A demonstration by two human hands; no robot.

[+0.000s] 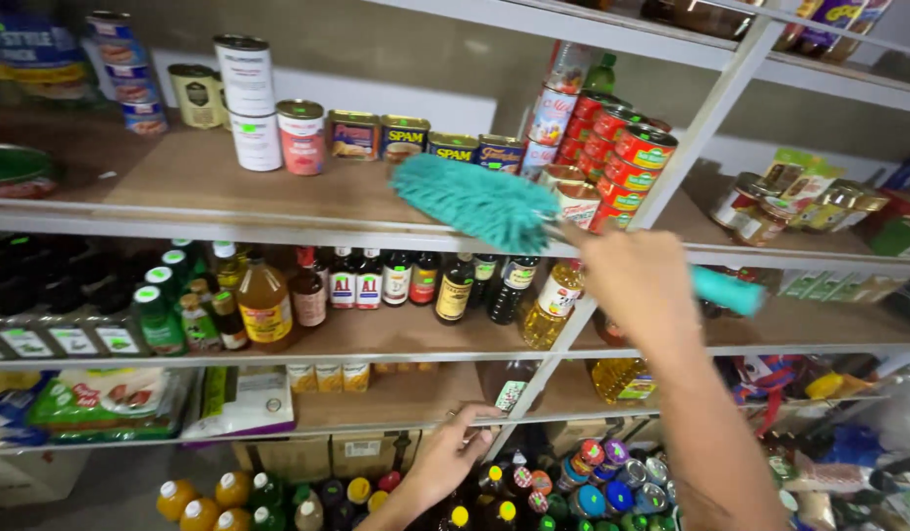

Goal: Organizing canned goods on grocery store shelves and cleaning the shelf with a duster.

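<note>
My right hand (637, 280) grips a teal duster by its handle (727, 290). The duster's fluffy head (474, 202) lies on the wooden upper shelf (199, 182), just in front of a row of flat rectangular tins (406, 138) and beside stacked red cans (622, 162). Lower down, my left hand (455, 454) rests with its fingers on the front edge of a lower shelf (376, 425), above several bottles with coloured caps.
White and red cans (253, 108) stand at the back of the upper shelf. Sauce and oil bottles (376, 285) fill the middle shelf. A white upright post (661, 187) divides the shelving. Jars (769, 211) and packets sit to the right, bags (111, 398) at lower left.
</note>
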